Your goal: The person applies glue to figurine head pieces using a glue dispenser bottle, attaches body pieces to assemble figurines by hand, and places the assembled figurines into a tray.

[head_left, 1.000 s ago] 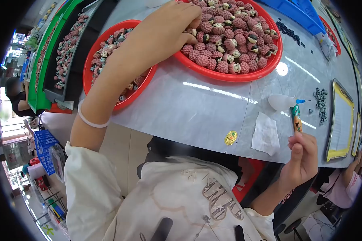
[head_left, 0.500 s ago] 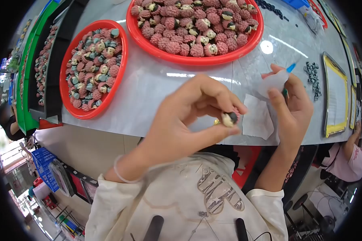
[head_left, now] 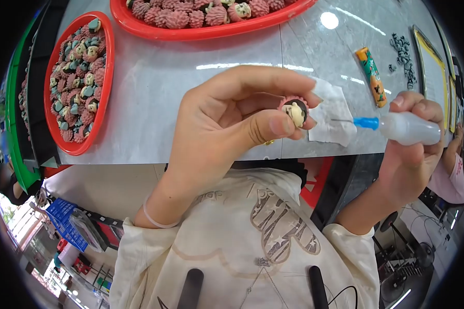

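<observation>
Stretching beyond both hands, a glossy grey counter [head_left: 147, 98] carries most of what shows. Farther out past the left hand [head_left: 216, 113] sits a large round red plastic basin [head_left: 201, 34], cut by the top edge of the view and filled with ridged rose-pink pieces, some with cream faces. Well to the left of that same hand stands a smaller red plastic basin [head_left: 76, 149], full of pink pieces with cream and grey-blue parts. The left hand is bent round, thumb and fingertips pinching; the right hand [head_left: 407, 162] is curled in a firm grip. Between the two lies a creased white paper sheet [head_left: 337, 103], partly behind the left fingertips. Gripped sideways in the right hand is a translucent white plastic squeeze bottle [head_left: 404, 127]. Just beyond that hand lies a green-and-orange printed tube [head_left: 371, 77]. Pinched in the left hand is a small round figure head [head_left: 296, 110] with a cream face, dark hair and a pink ridged edge. The bottle's blue plastic tip [head_left: 366, 122] bears a thin needle [head_left: 342, 120], pointing toward the left hand, near the head but apart from it. Beyond the right hand are scattered tiny dark-green pieces [head_left: 403, 56].
</observation>
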`<action>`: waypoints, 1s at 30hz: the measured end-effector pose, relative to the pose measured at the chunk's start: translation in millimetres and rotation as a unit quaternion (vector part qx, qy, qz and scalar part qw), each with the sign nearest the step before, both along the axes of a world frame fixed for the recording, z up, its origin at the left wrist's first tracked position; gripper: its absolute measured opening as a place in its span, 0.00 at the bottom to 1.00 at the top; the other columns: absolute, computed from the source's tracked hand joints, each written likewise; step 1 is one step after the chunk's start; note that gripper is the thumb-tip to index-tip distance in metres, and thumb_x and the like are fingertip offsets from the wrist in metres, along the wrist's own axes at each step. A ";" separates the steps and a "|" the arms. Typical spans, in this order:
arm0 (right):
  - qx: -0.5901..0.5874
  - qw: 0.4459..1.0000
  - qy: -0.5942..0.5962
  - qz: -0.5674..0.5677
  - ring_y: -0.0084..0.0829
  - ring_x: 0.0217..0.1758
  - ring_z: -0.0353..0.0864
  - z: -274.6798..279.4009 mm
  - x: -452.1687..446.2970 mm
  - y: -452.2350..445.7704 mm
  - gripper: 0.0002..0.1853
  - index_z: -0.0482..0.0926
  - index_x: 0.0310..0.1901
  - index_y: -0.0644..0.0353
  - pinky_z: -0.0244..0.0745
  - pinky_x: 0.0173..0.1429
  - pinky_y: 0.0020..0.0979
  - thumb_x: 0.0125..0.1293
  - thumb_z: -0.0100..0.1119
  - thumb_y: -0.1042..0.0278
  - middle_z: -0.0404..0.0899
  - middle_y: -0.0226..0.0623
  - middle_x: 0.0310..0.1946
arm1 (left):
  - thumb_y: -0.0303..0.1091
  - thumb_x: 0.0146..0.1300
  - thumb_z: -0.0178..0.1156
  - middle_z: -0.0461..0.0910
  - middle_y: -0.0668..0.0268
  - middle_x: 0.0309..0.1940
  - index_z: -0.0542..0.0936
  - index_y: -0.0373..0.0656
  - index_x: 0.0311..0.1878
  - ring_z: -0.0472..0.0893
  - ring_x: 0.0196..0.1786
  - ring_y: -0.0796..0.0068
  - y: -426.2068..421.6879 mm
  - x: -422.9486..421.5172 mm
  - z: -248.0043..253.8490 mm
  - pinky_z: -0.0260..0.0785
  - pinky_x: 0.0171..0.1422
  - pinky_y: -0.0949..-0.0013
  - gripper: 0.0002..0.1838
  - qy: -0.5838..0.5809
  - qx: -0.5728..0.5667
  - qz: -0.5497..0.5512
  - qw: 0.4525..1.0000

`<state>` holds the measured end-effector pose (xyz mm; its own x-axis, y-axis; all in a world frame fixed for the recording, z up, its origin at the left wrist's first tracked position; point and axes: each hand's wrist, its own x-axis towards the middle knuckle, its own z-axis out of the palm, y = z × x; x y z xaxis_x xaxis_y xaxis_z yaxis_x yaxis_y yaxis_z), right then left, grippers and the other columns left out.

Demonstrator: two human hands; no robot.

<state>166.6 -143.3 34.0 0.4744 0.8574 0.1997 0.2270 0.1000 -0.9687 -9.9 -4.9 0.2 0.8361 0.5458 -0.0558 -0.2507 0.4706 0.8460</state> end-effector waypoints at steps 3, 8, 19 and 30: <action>-0.016 1.000 0.005 -0.007 0.31 0.44 0.64 4.5 -5.8 7.1 0.26 0.66 0.41 0.65 0.60 0.46 0.24 0.52 0.53 0.49 0.65 0.45 0.38 | 0.40 0.47 0.61 0.73 0.54 0.36 0.69 0.34 0.41 0.77 0.33 0.71 1.0 0.2 -1.5 0.70 0.35 0.76 0.22 -0.004 -0.007 0.012 1.000; -0.052 0.998 -0.036 -0.023 0.33 0.42 0.67 8.5 -13.9 17.7 0.26 0.66 0.41 0.67 0.65 0.43 0.25 0.52 0.52 0.48 0.66 0.47 0.36 | 0.39 0.47 0.61 0.73 0.54 0.35 0.69 0.35 0.39 0.77 0.32 0.71 -0.2 0.4 -0.8 0.70 0.33 0.78 0.21 0.006 -0.003 0.013 1.000; 0.014 0.953 -0.302 -0.014 0.33 0.30 0.70 20.3 -14.8 9.6 0.18 0.70 0.37 0.68 0.66 0.35 0.27 0.50 0.53 0.61 0.74 0.50 0.27 | 0.38 0.50 0.58 0.73 0.52 0.34 0.69 0.33 0.39 0.76 0.32 0.72 -0.6 1.5 -0.1 0.71 0.33 0.77 0.19 0.007 -0.003 -0.001 1.000; 0.014 0.992 -0.117 -0.044 0.32 0.32 0.71 13.9 -3.4 0.1 0.22 0.65 0.41 0.68 0.66 0.33 0.26 0.51 0.55 0.58 0.70 0.53 0.37 | 0.38 0.49 0.59 0.74 0.52 0.34 0.70 0.33 0.39 0.77 0.31 0.71 0.8 -0.4 -0.3 0.71 0.33 0.76 0.19 0.001 0.000 -0.006 1.000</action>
<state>163.2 -143.2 47.9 0.4852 0.8067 0.3374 0.4554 0.0963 -0.8851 -10.3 -4.1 -0.1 0.8419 0.5365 -0.0581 -0.2434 0.4737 0.8464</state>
